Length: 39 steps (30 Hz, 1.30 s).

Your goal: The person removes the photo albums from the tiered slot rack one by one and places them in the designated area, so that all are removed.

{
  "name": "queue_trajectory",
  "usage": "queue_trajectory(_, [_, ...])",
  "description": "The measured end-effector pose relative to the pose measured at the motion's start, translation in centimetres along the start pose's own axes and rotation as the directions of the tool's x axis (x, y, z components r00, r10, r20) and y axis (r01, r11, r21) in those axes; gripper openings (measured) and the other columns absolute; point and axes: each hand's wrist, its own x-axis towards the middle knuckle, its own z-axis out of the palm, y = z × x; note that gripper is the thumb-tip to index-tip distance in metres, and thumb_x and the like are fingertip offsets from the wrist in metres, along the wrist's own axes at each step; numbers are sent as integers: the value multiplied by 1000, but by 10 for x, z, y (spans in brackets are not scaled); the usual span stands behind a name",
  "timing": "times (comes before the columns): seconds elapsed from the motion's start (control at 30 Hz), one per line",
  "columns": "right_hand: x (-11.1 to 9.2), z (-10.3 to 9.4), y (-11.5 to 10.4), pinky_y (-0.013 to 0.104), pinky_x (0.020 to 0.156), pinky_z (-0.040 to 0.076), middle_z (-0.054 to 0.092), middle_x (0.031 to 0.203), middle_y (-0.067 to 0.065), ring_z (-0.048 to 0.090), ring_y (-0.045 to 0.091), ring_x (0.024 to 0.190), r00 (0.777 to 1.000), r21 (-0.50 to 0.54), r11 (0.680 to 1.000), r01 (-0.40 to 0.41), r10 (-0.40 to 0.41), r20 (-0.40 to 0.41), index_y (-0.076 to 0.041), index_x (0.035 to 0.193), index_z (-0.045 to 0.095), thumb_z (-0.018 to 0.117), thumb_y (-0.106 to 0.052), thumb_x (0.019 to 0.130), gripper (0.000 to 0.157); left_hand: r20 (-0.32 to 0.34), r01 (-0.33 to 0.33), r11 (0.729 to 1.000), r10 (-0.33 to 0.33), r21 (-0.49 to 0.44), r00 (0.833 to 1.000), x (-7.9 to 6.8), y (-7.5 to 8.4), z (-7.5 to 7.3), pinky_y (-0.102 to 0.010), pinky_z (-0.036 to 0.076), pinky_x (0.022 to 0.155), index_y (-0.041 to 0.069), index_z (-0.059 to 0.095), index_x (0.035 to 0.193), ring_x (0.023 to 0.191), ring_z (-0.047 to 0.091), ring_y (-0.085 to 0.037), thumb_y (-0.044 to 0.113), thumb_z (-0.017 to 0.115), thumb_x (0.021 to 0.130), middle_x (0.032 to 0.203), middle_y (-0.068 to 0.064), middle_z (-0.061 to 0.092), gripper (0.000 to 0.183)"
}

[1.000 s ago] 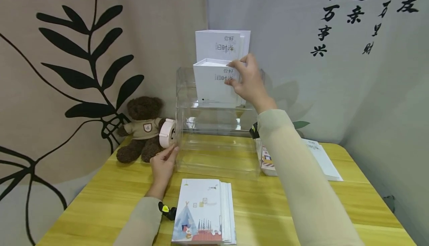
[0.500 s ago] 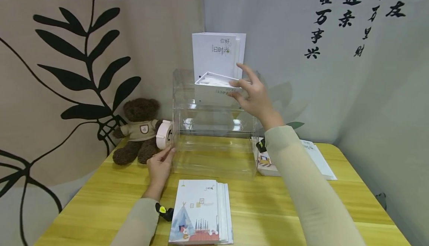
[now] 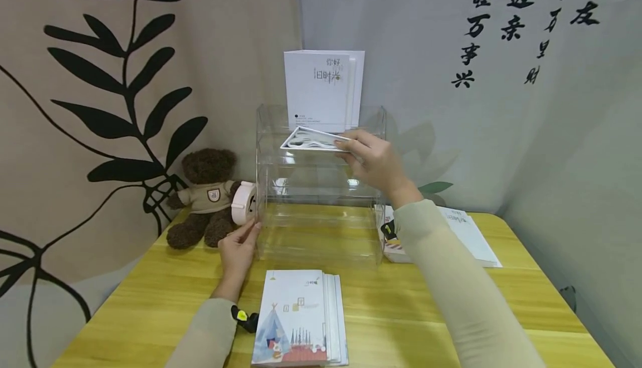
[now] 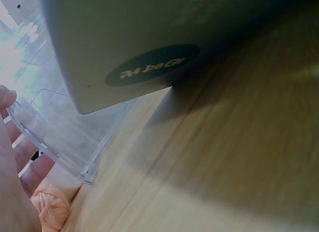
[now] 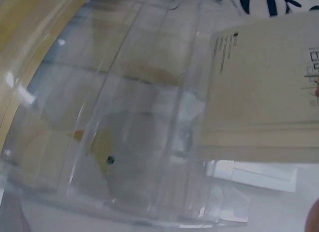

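Note:
My right hand [image 3: 376,161] pinches a white hardcover album [image 3: 291,144], tipped so that its top edge and the white leaves inside face the head camera. It is held over the upper tiers of a clear plastic rack [image 3: 321,181]. Behind it stands a matching white album [image 3: 318,89] with dark Chinese lettering, upright on the top tier. The left hand [image 3: 238,248] grips the rack's left side edge low down; in the left wrist view, fingers [image 4: 37,172] lie around that clear edge. In the right wrist view, a lettered cover [image 5: 264,92] shows beside the rack's tiers.
A stack of illustrated albums [image 3: 291,318] lies on the wooden table [image 3: 391,312] in front of the rack. More albums [image 3: 473,237] lie at the right. A brown teddy bear [image 3: 210,198] and a pink clock-like object [image 3: 244,203] sit at the rack's left.
The right hand's album has tipped from nearly upright to lying back, its top edge turned toward the head camera. The left hand stays on the rack. The head view has shifted slightly.

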Motion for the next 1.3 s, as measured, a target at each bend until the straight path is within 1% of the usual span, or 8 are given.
queue_trajectory(0.13, [-1,0,-12,38,73,60,72,98,15,71,29,85,992,41,999,-21,26,-124,-3,101,74,82,1,82,21,9,12,1000,-12,2,1000,-4,-3,0,-7,49,65,15,81,108,73,63,12,24,82,87,98,-6,77,23])
queue_trajectory(0.27, [-6,-4,-28,36,77,60,72,98,15,71,29,86,963,82,995,-56,76,-258,-1,99,73,85,1,78,24,11,6,1000,-7,11,1000,-6,-4,1,-7,49,64,16,81,107,72,63,11,25,82,87,97,-6,77,22])
queue_trajectory(0.37, [-13,-9,-45,34,77,59,72,95,16,71,30,84,929,117,989,-90,126,-348,1,98,73,84,-1,79,22,15,-6,1000,6,7,1000,-6,-4,2,-8,49,63,17,81,107,72,64,9,25,82,87,97,-7,77,22])
queue_trajectory(0.57, [-39,-13,-81,28,78,58,70,90,20,70,31,80,832,202,968,-149,234,-503,3,93,70,82,-10,85,20,14,-2,1000,2,-4,1000,-7,0,4,-7,49,64,14,81,107,74,64,11,24,83,87,98,-7,77,23])
queue_trajectory(0.67, [-54,-15,-92,26,78,59,69,89,23,71,27,82,808,254,954,-158,273,-523,6,92,67,82,-12,86,24,19,1,1000,-1,-6,1000,-7,0,5,-8,49,66,14,81,108,76,64,10,25,82,87,99,-7,77,24])
queue_trajectory(0.9, [-62,-28,-94,28,77,59,68,88,25,72,20,86,834,356,920,-163,321,-449,11,93,65,82,-11,86,28,4,4,1000,-4,5,1000,-4,-1,6,-9,49,64,17,81,109,71,66,5,30,81,88,98,-6,77,25])
queue_trajectory(1.07, [-66,-41,-94,27,78,59,67,88,25,71,18,86,854,437,889,-137,329,-402,14,94,63,82,-9,85,31,14,16,1000,-16,9,1000,-2,1,6,-8,49,68,17,80,110,77,66,7,32,80,89,103,-5,76,27])
queue_trajectory(1.3, [-84,-60,-87,25,77,58,68,89,25,70,18,85,882,493,854,-168,354,-313,16,94,64,85,-9,82,35,8,1,1000,-1,5,1000,1,0,2,-8,49,66,16,81,109,72,65,9,31,81,88,100,-7,77,26])
